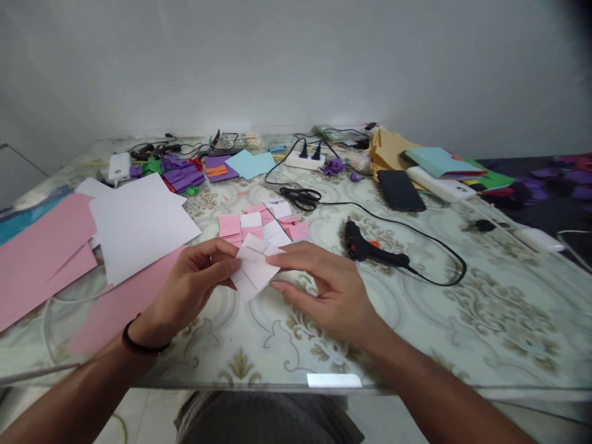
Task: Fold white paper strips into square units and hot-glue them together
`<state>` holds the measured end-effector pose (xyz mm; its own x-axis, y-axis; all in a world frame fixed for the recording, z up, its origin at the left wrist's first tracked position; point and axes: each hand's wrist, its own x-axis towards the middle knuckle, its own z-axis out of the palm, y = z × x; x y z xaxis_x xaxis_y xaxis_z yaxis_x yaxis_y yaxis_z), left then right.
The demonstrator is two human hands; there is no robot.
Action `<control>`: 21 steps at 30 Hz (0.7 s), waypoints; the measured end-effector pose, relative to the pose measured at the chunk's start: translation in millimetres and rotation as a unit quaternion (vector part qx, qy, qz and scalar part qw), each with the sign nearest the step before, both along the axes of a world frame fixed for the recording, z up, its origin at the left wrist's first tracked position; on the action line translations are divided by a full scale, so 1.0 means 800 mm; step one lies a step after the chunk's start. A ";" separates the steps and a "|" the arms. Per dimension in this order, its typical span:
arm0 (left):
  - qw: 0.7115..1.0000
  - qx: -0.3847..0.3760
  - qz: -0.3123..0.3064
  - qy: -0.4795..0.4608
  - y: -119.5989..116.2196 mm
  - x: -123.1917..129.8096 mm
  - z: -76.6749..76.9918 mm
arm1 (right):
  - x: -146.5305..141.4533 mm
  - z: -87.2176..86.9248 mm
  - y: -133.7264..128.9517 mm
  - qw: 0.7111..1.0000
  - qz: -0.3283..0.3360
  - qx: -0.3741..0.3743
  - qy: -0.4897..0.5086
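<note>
A small folded piece of white paper (253,271) is held up above the table between both hands. My left hand (197,280) pinches its left edge between thumb and fingers. On the other side, the index finger of my right hand (326,287) lies against the paper's right corner, the thumb just below and slightly apart from it. Just behind the hands lies a cluster of folded pink and white paper pieces (230,227). Large white sheets (143,225) rest left of them, over pink sheets (50,250).
A black glue gun (374,246) with its cord lies to the right, near black scissors (303,197) and a dark phone (400,190). Farther back are a white power strip (305,160), purple folded papers (180,174) and brown envelopes (388,151). The table's front edge (259,388) is close.
</note>
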<state>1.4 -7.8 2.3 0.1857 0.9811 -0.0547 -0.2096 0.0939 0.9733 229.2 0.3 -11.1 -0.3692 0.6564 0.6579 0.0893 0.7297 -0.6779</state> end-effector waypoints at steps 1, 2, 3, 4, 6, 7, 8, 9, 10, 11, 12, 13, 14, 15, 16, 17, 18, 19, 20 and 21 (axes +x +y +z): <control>1.000 -0.005 -0.012 -0.002 0.000 0.000 0.000 | 0.000 0.002 0.001 1.000 -0.014 0.019 -0.005; 1.000 -0.008 -0.025 0.001 0.000 0.000 0.000 | 0.000 0.004 0.001 0.999 -0.027 0.031 -0.006; 0.999 -0.007 -0.036 0.010 -0.001 0.000 -0.001 | 0.000 0.005 0.002 0.999 -0.036 0.036 -0.006; 0.999 0.001 -0.040 0.027 -0.002 -0.001 -0.002 | -0.001 0.006 0.002 0.999 -0.040 0.036 -0.005; 0.996 0.050 -0.031 0.071 -0.004 -0.004 -0.002 | -0.001 0.007 0.002 0.998 -0.044 0.035 0.000; 0.992 0.089 -0.028 0.089 -0.005 -0.005 -0.001 | -0.001 0.007 0.002 0.998 -0.045 0.035 0.004; 0.985 0.135 -0.032 0.102 -0.006 -0.007 -0.001 | -0.001 0.007 0.002 0.998 -0.047 0.033 0.008; 0.975 0.183 -0.042 0.116 -0.008 -0.008 0.000 | -0.001 0.006 0.003 0.998 -0.048 0.030 0.011; 0.963 0.227 -0.057 0.136 -0.009 -0.009 0.000 | -0.002 0.006 0.003 0.998 -0.048 0.025 0.012; 0.947 0.265 -0.070 0.167 -0.010 -0.009 0.000 | -0.002 0.005 0.003 0.999 -0.046 0.021 0.011; 0.929 0.296 -0.073 0.208 -0.012 -0.009 0.000 | -0.002 0.004 0.003 0.999 -0.044 0.016 0.009; 0.909 0.324 -0.063 0.255 -0.013 -0.008 -0.001 | -0.003 0.004 0.002 0.999 -0.042 0.011 0.007; 0.888 0.348 -0.045 0.297 -0.014 -0.007 -0.001 | -0.003 0.003 0.002 0.999 -0.042 0.006 0.005; 0.869 0.371 -0.028 0.327 -0.015 -0.006 -0.001 | -0.003 0.003 0.001 0.999 -0.044 0.001 0.004; 0.854 0.388 -0.018 0.346 -0.017 -0.005 0.000 | -0.004 0.002 0.001 0.999 -0.047 -0.005 0.003; 0.844 0.401 -0.014 0.356 -0.018 -0.004 0.000 | -0.004 0.002 0.000 0.999 -0.051 -0.011 0.004; 0.839 0.407 -0.018 0.361 -0.019 -0.003 0.001 | -0.005 0.002 0.000 0.998 -0.054 -0.018 0.007; 0.836 0.410 -0.026 0.363 -0.019 -0.003 0.002 | -0.005 0.002 -0.001 0.998 -0.057 -0.022 0.010; 0.834 0.410 -0.032 0.367 -0.019 -0.003 0.003 | -0.006 0.002 -0.002 0.998 -0.059 -0.024 0.013; 0.831 0.413 -0.030 0.373 -0.020 -0.002 0.003 | -0.006 0.002 -0.003 0.998 -0.060 -0.024 0.017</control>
